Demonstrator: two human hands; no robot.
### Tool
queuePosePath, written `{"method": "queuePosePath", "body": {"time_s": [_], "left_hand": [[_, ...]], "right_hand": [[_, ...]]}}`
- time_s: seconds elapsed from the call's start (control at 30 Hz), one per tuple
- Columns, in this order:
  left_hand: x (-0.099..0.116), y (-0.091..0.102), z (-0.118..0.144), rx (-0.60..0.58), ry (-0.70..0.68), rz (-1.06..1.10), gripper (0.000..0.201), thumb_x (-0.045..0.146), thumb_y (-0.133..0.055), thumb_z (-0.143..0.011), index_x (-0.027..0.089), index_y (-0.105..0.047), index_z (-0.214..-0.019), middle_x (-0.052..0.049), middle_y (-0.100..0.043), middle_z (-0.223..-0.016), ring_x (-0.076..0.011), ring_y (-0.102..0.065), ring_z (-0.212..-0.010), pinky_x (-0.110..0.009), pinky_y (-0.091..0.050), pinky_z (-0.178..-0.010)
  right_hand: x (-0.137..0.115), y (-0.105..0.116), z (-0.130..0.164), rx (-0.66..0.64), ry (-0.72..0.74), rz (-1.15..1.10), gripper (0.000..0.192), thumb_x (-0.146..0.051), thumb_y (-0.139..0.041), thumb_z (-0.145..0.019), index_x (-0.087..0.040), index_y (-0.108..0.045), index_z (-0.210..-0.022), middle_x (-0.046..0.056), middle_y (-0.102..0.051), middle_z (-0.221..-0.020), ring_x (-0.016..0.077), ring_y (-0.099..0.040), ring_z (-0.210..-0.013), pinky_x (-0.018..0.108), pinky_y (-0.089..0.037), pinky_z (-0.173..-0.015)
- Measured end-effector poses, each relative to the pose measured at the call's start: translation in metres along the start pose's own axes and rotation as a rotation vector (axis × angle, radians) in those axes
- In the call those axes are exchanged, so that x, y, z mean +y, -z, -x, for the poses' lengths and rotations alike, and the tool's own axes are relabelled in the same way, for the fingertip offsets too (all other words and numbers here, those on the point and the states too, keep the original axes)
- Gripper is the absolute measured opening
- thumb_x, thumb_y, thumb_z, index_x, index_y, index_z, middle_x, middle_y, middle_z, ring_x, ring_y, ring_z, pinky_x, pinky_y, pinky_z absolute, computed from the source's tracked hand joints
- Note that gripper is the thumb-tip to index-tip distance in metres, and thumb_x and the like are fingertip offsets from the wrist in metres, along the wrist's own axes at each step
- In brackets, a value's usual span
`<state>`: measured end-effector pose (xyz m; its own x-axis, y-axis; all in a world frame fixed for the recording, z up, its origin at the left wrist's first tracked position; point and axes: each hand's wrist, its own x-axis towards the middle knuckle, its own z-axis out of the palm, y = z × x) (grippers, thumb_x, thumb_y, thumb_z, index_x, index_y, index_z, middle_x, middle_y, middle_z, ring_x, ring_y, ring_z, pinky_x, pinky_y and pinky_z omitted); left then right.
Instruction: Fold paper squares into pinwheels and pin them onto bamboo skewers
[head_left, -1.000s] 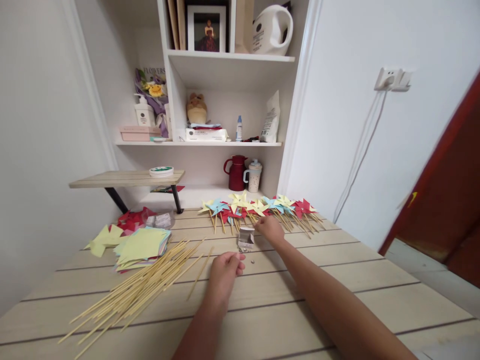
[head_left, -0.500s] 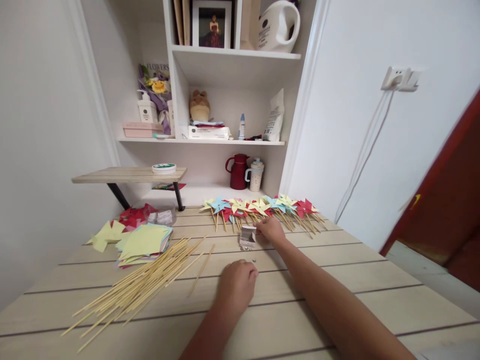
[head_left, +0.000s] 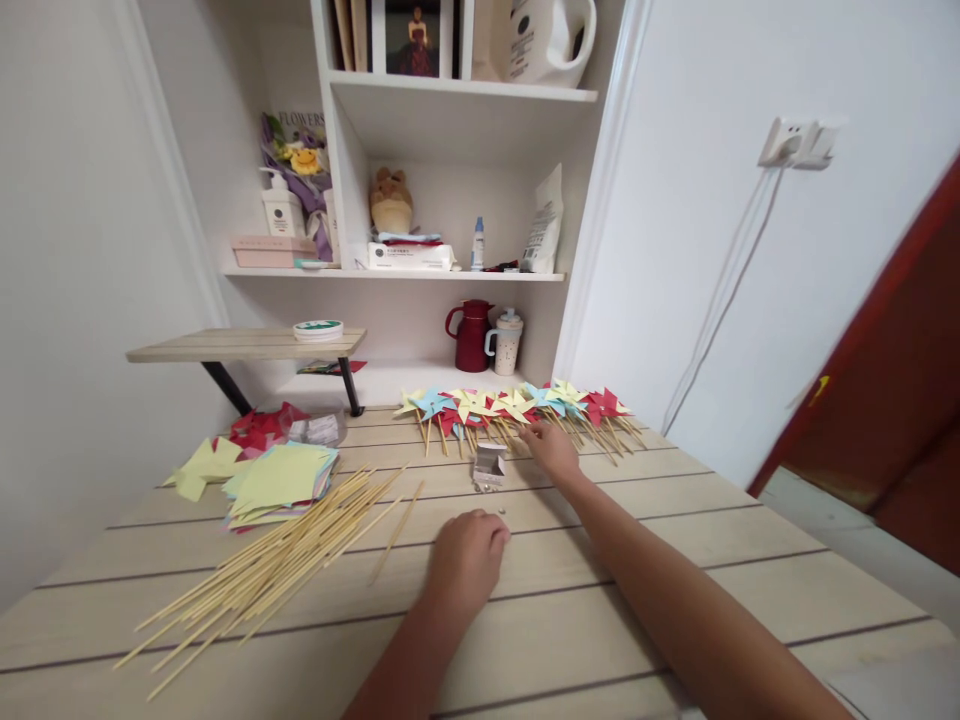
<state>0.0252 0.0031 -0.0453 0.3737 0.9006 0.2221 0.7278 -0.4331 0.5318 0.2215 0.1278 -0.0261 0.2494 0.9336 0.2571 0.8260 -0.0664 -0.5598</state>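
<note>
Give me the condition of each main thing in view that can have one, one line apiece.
Small box, open.
Pinwheels, assembled, bunched together.
Loose sticks, heaped, one lying apart.
Paper squares, stacked unevenly.
Red jug, upright, lid on.
Mug, upright, lidded.
Plug, in the wall socket.
Left hand, fingers curled; grip unclear.
Right hand, fingers bent beside the pinwheels; grip unclear.

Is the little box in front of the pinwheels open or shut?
Open: you can see inside the little cardboard box. Whether it's empty, I can't tell.
</note>
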Motion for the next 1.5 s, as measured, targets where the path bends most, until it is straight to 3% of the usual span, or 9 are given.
{"method": "queuePosePath", "body": {"time_s": [0.07,0.17,0.77,1.0,1.17,1.3,1.4,1.5], "left_hand": [[0.000,0.000,0.000,-0.001,0.002,-0.003,0.028,0.022,-0.045,-0.091,0.022,-0.073,-0.087,-0.005,-0.073,-0.090,-0.0182,-0.063,-0.086,-0.028,-0.041,-0.075],[0.000,0.000,0.000,0.001,-0.002,-0.002,0.027,0.023,-0.045,-0.092,0.022,-0.072,-0.088,-0.004,-0.073,-0.091,-0.0181,-0.063,-0.087,-0.028,-0.040,-0.076],[0.001,0.002,-0.001,-0.012,0.008,-0.011,0.028,0.023,-0.045,-0.091,0.023,-0.073,-0.088,-0.005,-0.073,-0.092,-0.0183,-0.064,-0.088,-0.028,-0.041,-0.077],[0.001,0.002,0.000,-0.016,0.007,-0.013,0.028,0.022,-0.046,-0.090,0.022,-0.074,-0.088,-0.005,-0.073,-0.092,-0.0184,-0.064,-0.088,-0.028,-0.042,-0.077],[0.000,0.002,0.001,0.000,-0.008,-0.002,0.028,0.021,-0.046,-0.090,0.022,-0.074,-0.087,-0.005,-0.073,-0.090,-0.0179,-0.064,-0.087,-0.028,-0.042,-0.077],[-0.001,0.001,0.002,0.016,-0.017,-0.002,0.028,0.022,-0.047,-0.090,0.022,-0.074,-0.087,-0.005,-0.072,-0.089,-0.0178,-0.063,-0.085,-0.028,-0.042,-0.076],[0.000,0.002,0.005,0.013,-0.038,-0.026,0.027,0.024,-0.048,-0.091,0.022,-0.074,-0.087,-0.005,-0.073,-0.088,-0.0182,-0.063,-0.084,-0.028,-0.042,-0.075],[0.005,0.005,0.009,0.008,-0.063,-0.065,0.028,0.025,-0.046,-0.093,0.022,-0.074,-0.091,-0.005,-0.073,-0.091,-0.0192,-0.063,-0.087,-0.030,-0.042,-0.077]], "right_hand": [[0.000,0.000,0.002,0.022,0.012,0.038,0.028,-0.033,-0.053,-0.088,-0.021,-0.075,-0.099,0.009,-0.074,-0.097,0.0220,-0.066,-0.088,0.026,-0.042,-0.067],[-0.001,-0.003,0.007,0.016,0.029,0.085,0.025,-0.027,-0.055,-0.085,-0.024,-0.076,-0.098,0.009,-0.071,-0.107,0.0212,-0.066,-0.090,0.026,-0.042,-0.070],[-0.008,-0.015,0.018,-0.131,0.142,0.140,0.026,-0.021,-0.054,-0.084,-0.028,-0.077,-0.093,0.004,-0.075,-0.101,0.0203,-0.066,-0.092,0.025,-0.043,-0.071],[-0.006,-0.015,0.020,-0.131,0.194,0.115,0.026,-0.020,-0.053,-0.086,-0.026,-0.077,-0.095,0.008,-0.072,-0.105,0.0210,-0.064,-0.095,0.026,-0.044,-0.076],[-0.001,-0.016,0.022,-0.092,0.216,0.062,0.026,-0.023,-0.054,-0.086,-0.022,-0.076,-0.101,0.010,-0.071,-0.107,0.0209,-0.064,-0.095,0.026,-0.045,-0.079],[0.006,-0.011,0.022,-0.040,0.239,-0.050,0.025,-0.023,-0.059,-0.082,-0.022,-0.076,-0.100,0.006,-0.074,-0.098,0.0191,-0.066,-0.087,0.025,-0.046,-0.077],[0.013,-0.001,0.022,0.063,0.197,-0.164,0.033,-0.023,-0.051,-0.084,-0.018,-0.073,-0.108,0.007,-0.074,-0.087,0.0177,-0.065,-0.070,0.027,-0.047,-0.071],[0.020,0.010,0.023,0.189,0.134,-0.273,0.041,-0.035,-0.046,-0.088,-0.013,-0.071,-0.112,0.007,-0.069,-0.078,0.0178,-0.061,-0.059,0.029,-0.046,-0.063]]}}
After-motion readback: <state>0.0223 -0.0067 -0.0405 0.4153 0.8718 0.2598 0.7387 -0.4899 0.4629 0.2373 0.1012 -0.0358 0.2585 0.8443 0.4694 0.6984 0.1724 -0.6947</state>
